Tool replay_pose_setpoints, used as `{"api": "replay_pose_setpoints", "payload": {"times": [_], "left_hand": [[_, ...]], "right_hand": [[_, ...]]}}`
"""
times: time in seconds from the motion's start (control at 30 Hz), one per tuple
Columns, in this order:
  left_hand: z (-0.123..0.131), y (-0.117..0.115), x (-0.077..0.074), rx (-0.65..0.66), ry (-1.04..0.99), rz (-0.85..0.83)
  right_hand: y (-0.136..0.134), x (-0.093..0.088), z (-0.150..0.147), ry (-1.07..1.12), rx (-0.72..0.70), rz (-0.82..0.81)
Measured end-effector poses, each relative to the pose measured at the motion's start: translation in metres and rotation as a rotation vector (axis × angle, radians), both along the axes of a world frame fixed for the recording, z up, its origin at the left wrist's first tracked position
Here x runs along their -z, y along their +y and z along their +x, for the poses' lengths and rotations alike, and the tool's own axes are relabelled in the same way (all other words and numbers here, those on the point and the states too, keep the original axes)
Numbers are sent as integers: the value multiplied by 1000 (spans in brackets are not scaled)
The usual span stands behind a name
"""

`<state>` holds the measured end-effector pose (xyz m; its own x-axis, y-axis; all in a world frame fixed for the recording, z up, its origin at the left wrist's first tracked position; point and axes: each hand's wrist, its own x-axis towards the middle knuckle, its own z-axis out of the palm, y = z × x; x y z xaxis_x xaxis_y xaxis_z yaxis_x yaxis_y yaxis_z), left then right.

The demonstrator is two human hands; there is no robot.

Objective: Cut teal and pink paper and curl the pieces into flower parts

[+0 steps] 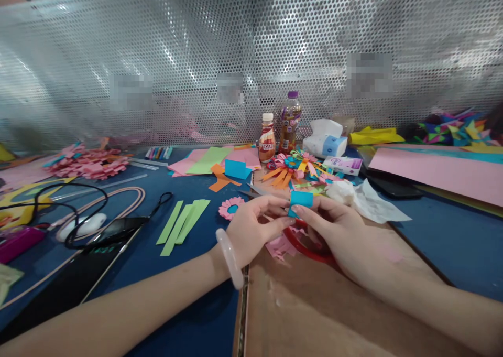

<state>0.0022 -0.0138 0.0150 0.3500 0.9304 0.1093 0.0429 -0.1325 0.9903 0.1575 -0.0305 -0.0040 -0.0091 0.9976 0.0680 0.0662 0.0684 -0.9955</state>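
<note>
My left hand (257,226) and my right hand (334,231) meet over the brown cardboard sheet (314,304), and both pinch a small blue paper piece (301,198) between thumb and fingertips. A pale bangle (229,257) sits on my left wrist. Red-handled scissors (304,244) lie partly hidden under my right hand, beside pink paper scraps (279,247). A pink paper flower with a blue centre (231,207) lies just left of my left hand.
Green paper strips (183,223), a phone (113,231) with black cable, pink paper flowers (88,163), coloured sheets (212,160), two bottles (267,144), a tissue pack (326,144), crumpled tissue (365,199) and a large pink sheet (444,176) cover the blue table. A perforated metal screen (251,58) stands behind.
</note>
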Motion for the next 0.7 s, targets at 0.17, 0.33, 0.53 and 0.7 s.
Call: {"api": "replay_pose_setpoints", "payload": {"times": [0.17, 0.33, 0.53, 0.7], "left_hand": [[-1, 0, 2, -30, 31, 30], [-2, 1, 2, -48, 66, 47], [-2, 1, 2, -4, 121, 49], [-4, 1, 5, 128, 113, 2]], "right_hand": [[0, -1, -1, 14, -14, -4], [0, -2, -2, 2, -5, -4], [-1, -3, -1, 31, -5, -28], [0, -1, -1, 74, -5, -54]]}}
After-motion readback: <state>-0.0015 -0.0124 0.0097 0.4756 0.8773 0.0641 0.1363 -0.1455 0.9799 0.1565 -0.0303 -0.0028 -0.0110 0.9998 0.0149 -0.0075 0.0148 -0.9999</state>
